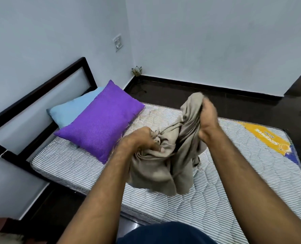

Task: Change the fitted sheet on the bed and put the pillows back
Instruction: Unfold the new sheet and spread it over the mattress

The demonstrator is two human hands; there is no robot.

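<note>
Both hands hold the bunched beige sheet (165, 155) in the air over the bare striped mattress (75, 164): left hand (142, 140) fingers clenched round a gathered wad low down, right hand (207, 120) pinching an edge up high, likely hunting for a corner to open it out. Purple pillow (100, 120) lies on the blue pillow (72, 111) at the headboard (40, 88) end, probably parked out of the way, though they'll need lifting off before the sheet goes on.
</note>
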